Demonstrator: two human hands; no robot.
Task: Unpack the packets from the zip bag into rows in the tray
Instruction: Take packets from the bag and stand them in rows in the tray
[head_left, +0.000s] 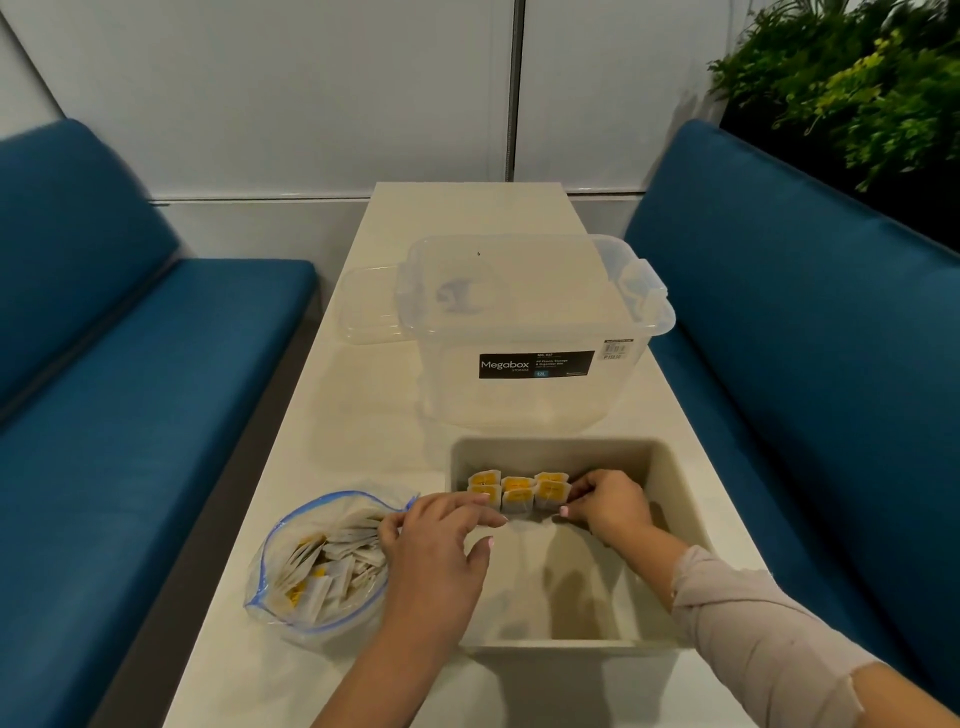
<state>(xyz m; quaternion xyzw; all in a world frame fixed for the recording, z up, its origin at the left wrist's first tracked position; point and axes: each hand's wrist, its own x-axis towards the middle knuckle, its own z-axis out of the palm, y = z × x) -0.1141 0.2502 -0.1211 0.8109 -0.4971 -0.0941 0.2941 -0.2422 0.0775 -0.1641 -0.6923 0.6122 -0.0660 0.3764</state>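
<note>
A beige tray (680, 499) sits on the table at the near right. Several white packets with yellow labels (517, 491) stand in rows against its far wall. My right hand (605, 506) is inside the tray, fingers pinched on the right end of the packet rows. My left hand (441, 545) reaches over the tray's left rim, fingertips touching the left end of the rows. A clear zip bag (311, 566) with a blue seal lies open to the left of the tray and holds many more packets.
A clear plastic storage box (535, 332) labelled Megabox stands just behind the tray, with a clear lid (369, 306) to its left. Blue benches (130, 415) flank the narrow white table (363, 415). Green plants (852, 78) are at the upper right.
</note>
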